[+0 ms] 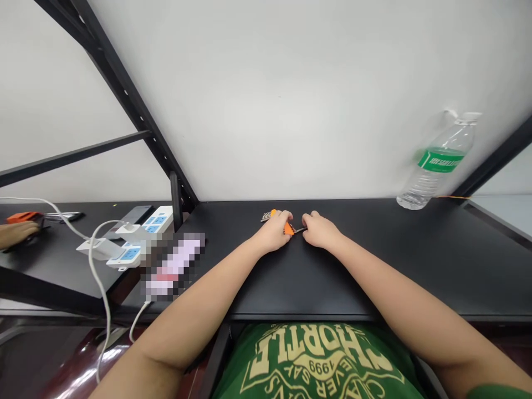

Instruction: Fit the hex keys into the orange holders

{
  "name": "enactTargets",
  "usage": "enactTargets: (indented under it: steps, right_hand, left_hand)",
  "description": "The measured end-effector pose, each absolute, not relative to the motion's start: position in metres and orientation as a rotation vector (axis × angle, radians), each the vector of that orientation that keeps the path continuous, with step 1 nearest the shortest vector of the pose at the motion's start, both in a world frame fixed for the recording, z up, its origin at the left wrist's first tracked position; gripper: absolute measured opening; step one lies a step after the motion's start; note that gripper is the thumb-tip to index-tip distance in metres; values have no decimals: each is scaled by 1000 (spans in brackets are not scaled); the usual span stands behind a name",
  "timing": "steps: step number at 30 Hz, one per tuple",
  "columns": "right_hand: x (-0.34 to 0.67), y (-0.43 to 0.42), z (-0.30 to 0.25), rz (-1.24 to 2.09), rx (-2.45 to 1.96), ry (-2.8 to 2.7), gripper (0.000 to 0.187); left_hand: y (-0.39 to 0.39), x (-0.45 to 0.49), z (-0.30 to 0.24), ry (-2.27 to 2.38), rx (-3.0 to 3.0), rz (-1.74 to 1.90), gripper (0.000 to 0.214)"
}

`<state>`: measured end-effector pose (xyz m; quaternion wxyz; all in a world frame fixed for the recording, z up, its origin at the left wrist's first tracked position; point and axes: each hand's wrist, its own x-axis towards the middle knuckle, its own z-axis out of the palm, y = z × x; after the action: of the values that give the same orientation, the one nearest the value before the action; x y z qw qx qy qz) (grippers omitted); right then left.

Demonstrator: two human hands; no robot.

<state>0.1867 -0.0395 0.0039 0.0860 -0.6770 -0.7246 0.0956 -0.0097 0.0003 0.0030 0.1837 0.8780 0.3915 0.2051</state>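
Above the middle of the black tabletop, my left hand [274,231] is closed around an orange holder [288,228] with several thin parallel metal rods [266,216] sticking out on its left; it looks like a hex key set. Much of the holder is hidden by my fingers. My right hand [319,230], just to the right, pinches the end of a thin dark metal key [300,229] that reaches across to the orange holder. Whether this key is still attached to the holder cannot be made out.
A clear water bottle [440,160] with a green label stands at the back right. On the left are a pixelated phone [177,266] on a white cable and a white power strip [160,221]. Another person's hand [19,234] touches a similar orange tool [24,217] beyond the black frame [137,111].
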Motion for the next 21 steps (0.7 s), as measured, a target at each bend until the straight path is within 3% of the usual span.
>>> enactTargets:
  steps: [6, 13, 21]
  right_hand:
    - [202, -35, 11, 238, -1950, -2159, 21]
    - [188, -35, 1, 399, -1528, -2280, 14]
    - [177, -29, -10, 193, -1689, -2157, 7]
  left_hand:
    - [1, -11, 6, 1133, 2375, 582, 66]
    - [4, -13, 6, 1065, 2386, 585, 59]
    - [2, -10, 7, 1090, 2439, 566, 50]
